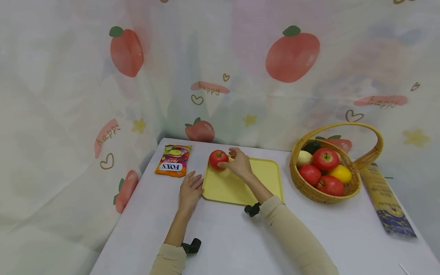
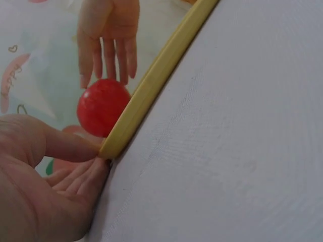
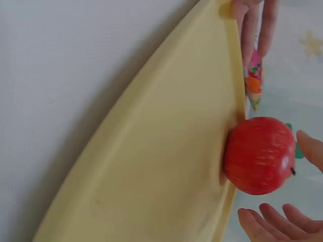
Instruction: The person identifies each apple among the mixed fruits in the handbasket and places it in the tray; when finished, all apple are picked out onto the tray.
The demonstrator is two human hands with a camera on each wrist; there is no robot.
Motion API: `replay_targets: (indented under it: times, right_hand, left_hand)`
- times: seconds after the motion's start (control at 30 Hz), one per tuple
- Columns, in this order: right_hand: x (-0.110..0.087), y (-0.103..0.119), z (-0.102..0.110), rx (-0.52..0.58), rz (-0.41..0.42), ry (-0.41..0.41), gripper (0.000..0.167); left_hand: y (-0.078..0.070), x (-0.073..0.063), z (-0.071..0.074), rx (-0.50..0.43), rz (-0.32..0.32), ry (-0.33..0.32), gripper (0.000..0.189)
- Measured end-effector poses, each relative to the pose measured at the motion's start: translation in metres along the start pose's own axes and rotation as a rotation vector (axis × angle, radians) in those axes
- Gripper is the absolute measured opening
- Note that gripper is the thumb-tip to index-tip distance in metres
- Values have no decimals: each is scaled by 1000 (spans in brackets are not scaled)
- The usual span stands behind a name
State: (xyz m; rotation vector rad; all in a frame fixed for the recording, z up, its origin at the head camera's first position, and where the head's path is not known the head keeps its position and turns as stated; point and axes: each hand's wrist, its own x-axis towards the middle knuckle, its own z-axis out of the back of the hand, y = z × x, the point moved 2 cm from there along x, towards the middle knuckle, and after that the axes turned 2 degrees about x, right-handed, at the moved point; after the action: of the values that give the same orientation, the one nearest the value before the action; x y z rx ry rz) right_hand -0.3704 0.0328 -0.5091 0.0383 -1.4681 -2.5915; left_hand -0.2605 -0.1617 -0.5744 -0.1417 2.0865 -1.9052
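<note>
A red apple point(image 1: 218, 159) sits at the far left corner of a yellow tray point(image 1: 237, 187). Spread around it, the thumb and fingers of my right hand point(image 1: 240, 164) stand apart from its skin in the right wrist view, where the apple point(image 3: 260, 155) shows its stem toward the palm. My left hand point(image 1: 190, 191) lies at the tray's left side with fingers extended. In the left wrist view, the thumb and fingertips of the left hand point(image 2: 55, 176) come right up to the tray's rim point(image 2: 136, 108). Beyond the left fingertips is a Fox's Fruits candy bag point(image 1: 173, 160).
On the right stands a wicker basket point(image 1: 316, 198) with a tall handle, holding several red fruits, a yellow lemon and other produce. A long yellow and blue package point(image 1: 388, 202) lies beside it. A fruit-printed curtain point(image 1: 240, 103) hangs behind the white table point(image 1: 220, 236).
</note>
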Motion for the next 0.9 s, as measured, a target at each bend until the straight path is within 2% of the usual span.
replay_targets:
  times: [0.17,0.4,0.67,0.9]
  right_hand:
    - [-7,8,18,31,54,-24,78]
    - [-21,20,45,103,113,-44,72]
    - [-41,20,83,148,132,-103,63]
    - [-59,18,128,200,128,-123,60]
  left_hand:
    - [2,0,0,9,8,-16,82]
    - [3,0,3,4,20,-6,80]
    - [2,-2,0,-38,-18,29,72]
    - [4,-2,-2,-40,-22,54,62]
